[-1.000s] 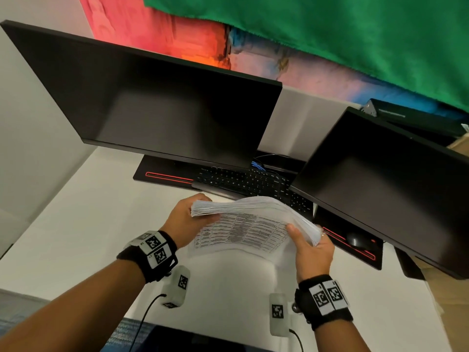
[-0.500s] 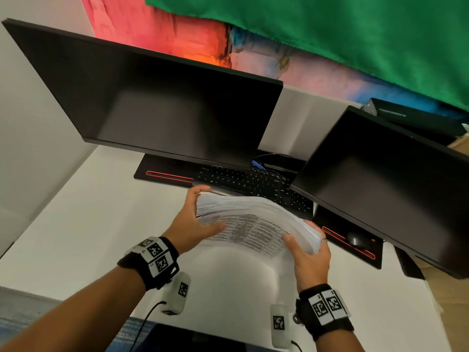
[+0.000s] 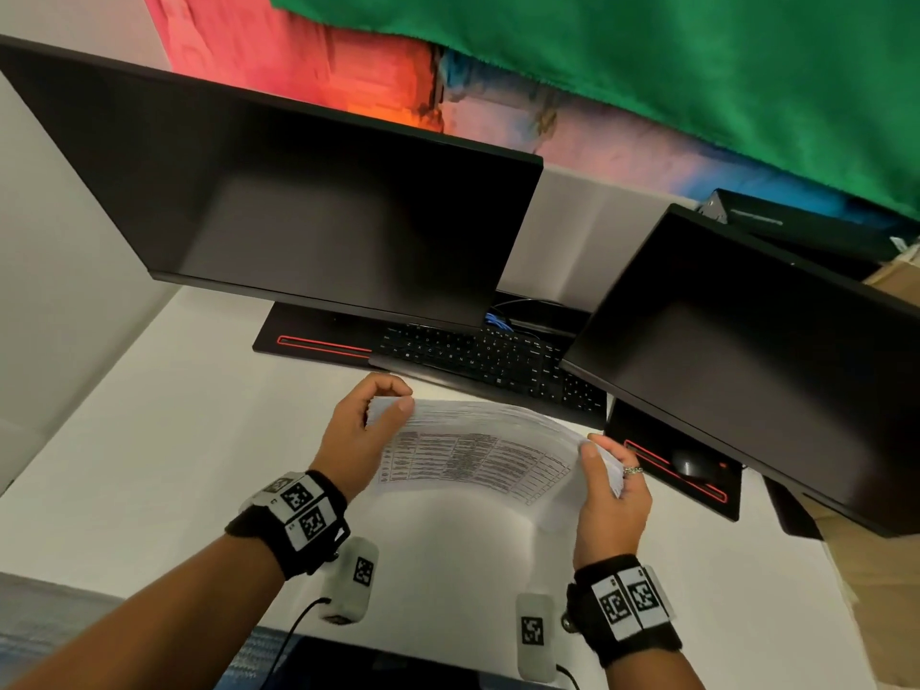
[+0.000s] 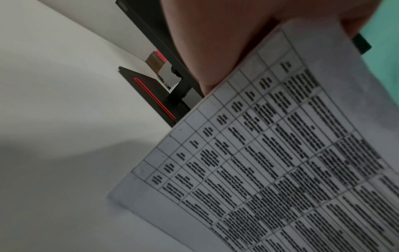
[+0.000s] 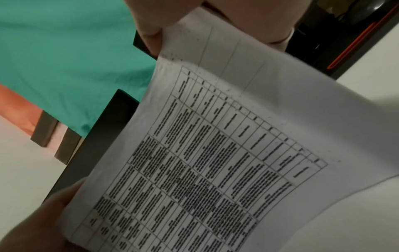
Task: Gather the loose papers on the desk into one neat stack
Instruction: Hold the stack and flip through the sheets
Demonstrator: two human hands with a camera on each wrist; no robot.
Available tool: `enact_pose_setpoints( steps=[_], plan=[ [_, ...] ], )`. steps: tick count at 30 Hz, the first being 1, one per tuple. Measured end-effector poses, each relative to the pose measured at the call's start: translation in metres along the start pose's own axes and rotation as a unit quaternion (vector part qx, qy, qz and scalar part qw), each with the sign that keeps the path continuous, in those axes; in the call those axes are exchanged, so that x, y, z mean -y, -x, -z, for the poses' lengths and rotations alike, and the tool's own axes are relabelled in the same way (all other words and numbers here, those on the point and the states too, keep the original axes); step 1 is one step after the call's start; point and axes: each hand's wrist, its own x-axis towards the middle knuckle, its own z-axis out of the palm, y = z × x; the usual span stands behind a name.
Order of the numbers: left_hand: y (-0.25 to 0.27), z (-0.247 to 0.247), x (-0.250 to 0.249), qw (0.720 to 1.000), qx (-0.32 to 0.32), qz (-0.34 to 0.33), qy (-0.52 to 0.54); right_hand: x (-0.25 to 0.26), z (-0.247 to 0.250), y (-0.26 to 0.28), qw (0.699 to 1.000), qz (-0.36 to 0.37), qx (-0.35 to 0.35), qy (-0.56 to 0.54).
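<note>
A: Where is the thick stack of white printed paper sheets (image 3: 478, 450)?

B: Lifted above the white surface (image 3: 149, 440), bowed upward in the middle, in front of the black keyboard (image 3: 488, 361). A printed table faces the person.

A: And the left hand (image 3: 358, 435)?

B: It grips the stack's left end, thumb on the near face, fingers (image 3: 383, 385) curled over the far edge.

A: The right hand (image 3: 612, 495)?

B: It pinches the right end, thumb on the near face, the other fingers wrapped behind. One of them wears a ring (image 3: 633, 471).

A: What else is there?

B: Two dark monitors, the left monitor (image 3: 298, 201) and the right monitor (image 3: 756, 351), a black mouse (image 3: 689, 463) on a red-trimmed black mat (image 3: 662, 483), and green cloth (image 3: 647, 67) hanging behind.
</note>
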Motion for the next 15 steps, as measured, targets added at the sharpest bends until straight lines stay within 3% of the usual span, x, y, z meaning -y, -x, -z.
enact_pose_setpoints(
  steps=[3,8,12,15],
  plan=[
    [-0.001,-0.005,0.000,0.999,-0.050,-0.008,-0.006,0.002,-0.005,0.001,1.000,0.003,-0.028,-0.004],
    [-0.004,-0.004,0.003,0.998,-0.069,-0.005,-0.002,0.008,-0.005,0.001,0.999,0.024,-0.036,0.001],
    [-0.005,0.000,0.002,0.999,-0.027,0.030,-0.015,0.001,0.000,0.002,1.000,-0.006,0.027,0.001],
    [-0.010,0.011,-0.010,0.996,0.023,-0.010,-0.086,0.006,0.003,-0.002,0.997,-0.008,0.056,0.058]
  ],
)
